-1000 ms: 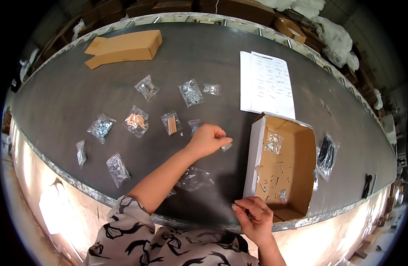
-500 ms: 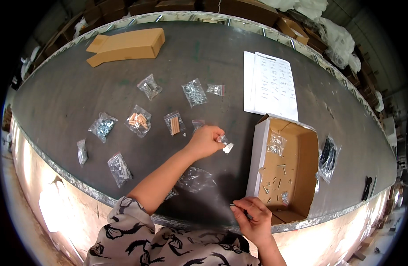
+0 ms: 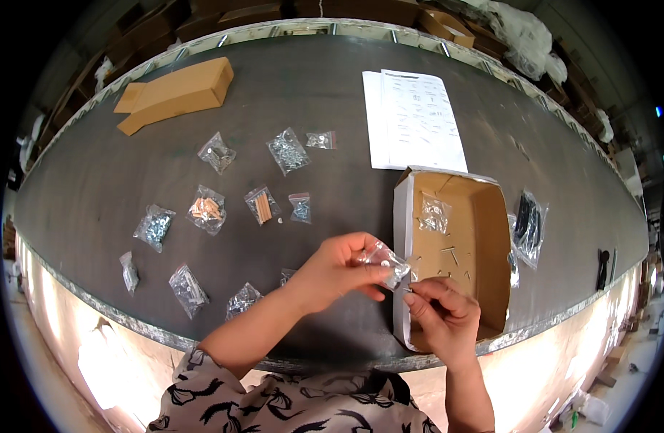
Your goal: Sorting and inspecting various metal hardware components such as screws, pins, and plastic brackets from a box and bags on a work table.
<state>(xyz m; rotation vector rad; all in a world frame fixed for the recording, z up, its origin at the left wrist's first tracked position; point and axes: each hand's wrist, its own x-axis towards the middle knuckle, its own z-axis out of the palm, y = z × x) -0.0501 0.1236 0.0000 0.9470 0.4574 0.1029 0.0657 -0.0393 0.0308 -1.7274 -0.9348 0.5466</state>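
My left hand (image 3: 335,268) grips a small clear plastic bag (image 3: 381,258) with some small pieces in it, at the left edge of the open cardboard box (image 3: 402,231). Close against the bag, my right hand (image 3: 451,317) pinches a tiny metal piece (image 3: 409,289), too small to name. Inside the box lie loose screws (image 3: 451,254) and a clear bag of hardware (image 3: 434,215). My right hand hides part of the box's near end. Left of my left hand, a bag of small blue-silver hardware (image 3: 300,208) lies on the dark table.
Several bags are spread leftward, among them wooden dowels (image 3: 263,207), orange plugs (image 3: 206,209) and screws (image 3: 288,151). Printed sheets (image 3: 422,123) lie beyond the box, a flattened carton (image 3: 180,90) far left. Right of the box are a bag of black parts (image 3: 528,229) and a black tool (image 3: 603,268).
My left hand has come nearer and to the right with the small bag. My right hand has risen over the box's edge to meet it. The whole view has shifted slightly.
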